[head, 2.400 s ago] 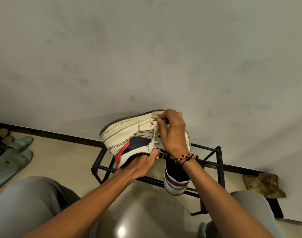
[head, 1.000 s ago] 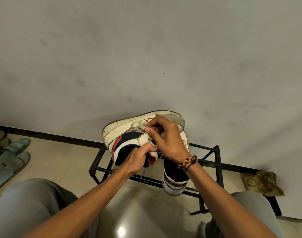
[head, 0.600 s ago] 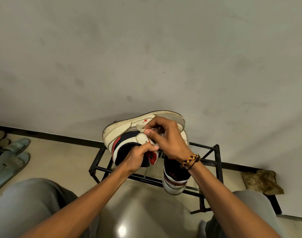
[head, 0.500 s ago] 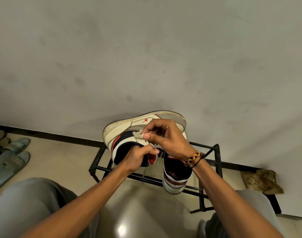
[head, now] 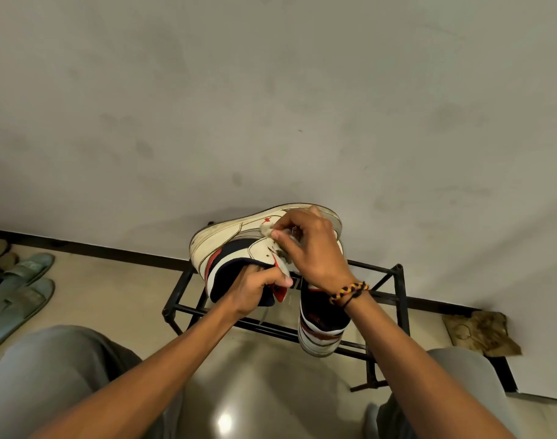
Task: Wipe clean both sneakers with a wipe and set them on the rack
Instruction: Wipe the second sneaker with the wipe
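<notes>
A white, navy and red sneaker is held on its side above the black metal rack. My left hand grips its collar and tongue from below. My right hand pinches a small crumpled wipe and presses it against the sneaker's side by the lace area. The second sneaker stands on the rack with its heel toward me, its front hidden behind my right wrist.
The rack stands against a grey wall with a dark skirting. Green slippers lie on the floor at far left. A dirty crumpled rag lies on the floor at right. My knees fill the lower corners.
The held sneaker has been rolled so its opening faces me more. My right hand slid the wipe from the toe end back along the side, toward the lace area.
</notes>
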